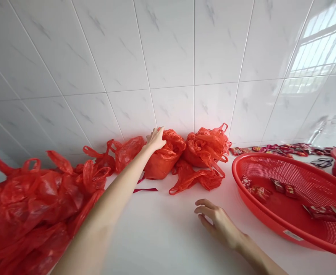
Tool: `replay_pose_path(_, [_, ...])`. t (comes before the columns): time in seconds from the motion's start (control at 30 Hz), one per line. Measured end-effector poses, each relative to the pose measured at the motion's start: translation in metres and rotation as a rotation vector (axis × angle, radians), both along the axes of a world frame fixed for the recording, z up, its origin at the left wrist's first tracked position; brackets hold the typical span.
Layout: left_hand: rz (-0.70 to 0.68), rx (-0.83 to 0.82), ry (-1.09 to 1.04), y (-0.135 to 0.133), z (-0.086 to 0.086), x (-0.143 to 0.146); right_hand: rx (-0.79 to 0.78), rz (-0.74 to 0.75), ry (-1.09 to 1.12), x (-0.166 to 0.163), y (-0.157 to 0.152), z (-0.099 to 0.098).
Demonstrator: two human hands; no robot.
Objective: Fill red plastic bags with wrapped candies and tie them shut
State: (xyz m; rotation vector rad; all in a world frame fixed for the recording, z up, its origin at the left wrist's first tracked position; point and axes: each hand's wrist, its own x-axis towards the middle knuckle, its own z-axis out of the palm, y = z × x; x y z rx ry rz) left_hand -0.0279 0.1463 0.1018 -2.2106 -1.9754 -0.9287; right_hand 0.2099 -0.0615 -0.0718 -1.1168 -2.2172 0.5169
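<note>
At the back of the white table, my left hand (156, 139) is at the left rim of a filled red plastic bag (160, 164), its fingers bent over the edge; the fingertips are partly hidden. My right hand (218, 223) is low over the bare tabletop, fingers apart and slightly curled, holding nothing. Just right of the gripped bag stands another bunched red plastic bag (204, 145). A flattened red bag (198, 177) lies in front of it. What the bags contain is hidden.
On the right, a large red plastic basket (273, 223) holds several small wrapped packets (289, 190). More packets (299, 149) line the tiled wall (173, 57), near a black cord (322, 163). A heap of red bags (47, 198) covers the left. Dark red strips (146, 190) lie mid-table.
</note>
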Motion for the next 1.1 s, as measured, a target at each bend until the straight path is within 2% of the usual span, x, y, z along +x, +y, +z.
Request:
replay_pose_path(0.13, [0.019, 0.021, -0.095, 0.009, 0.004, -0.013, 0.015, 0.002, -0.009, 0.000, -0.003, 0.005])
replay_pose_path(0.37, [0.080, 0.277, -0.344, 0.001, 0.030, -0.023, 0.054, 0.010, -0.058, -0.001, -0.003, 0.001])
replay_pose_path(0.47, [0.074, 0.349, -0.417, -0.007, 0.036, -0.022, 0.055, 0.007, -0.041, 0.000, -0.002, -0.002])
replay_pose_path(0.53, [0.003, 0.380, -0.520, -0.014, 0.037, -0.020, 0.046, -0.012, 0.011, 0.001, -0.001, -0.002])
replay_pose_path(0.63, [-0.229, 0.469, -0.724, -0.030, 0.034, -0.013, 0.014, -0.082, 0.134, 0.001, -0.001, 0.000])
replay_pose_path(0.7, [-0.349, 0.544, -0.787, -0.043, 0.030, -0.006, -0.001, -0.125, 0.204, 0.000, 0.000, 0.001])
replay_pose_path(0.83, [-0.411, 0.608, -0.885, -0.074, 0.018, 0.010, -0.012, -0.134, 0.304, -0.002, 0.000, 0.000])
replay_pose_path(0.93, [-0.450, 0.427, -0.961, -0.099, -0.001, 0.022, -0.056, -0.105, 0.446, -0.002, -0.002, 0.001])
replay_pose_path(1.0, [-0.501, 0.170, -0.901, -0.118, -0.020, 0.029, -0.113, -0.060, 0.579, -0.001, -0.004, 0.004])
replay_pose_path(1.1, [-0.562, -0.255, -0.698, -0.144, -0.053, 0.035, -0.218, 0.029, 0.755, 0.000, -0.007, 0.012])
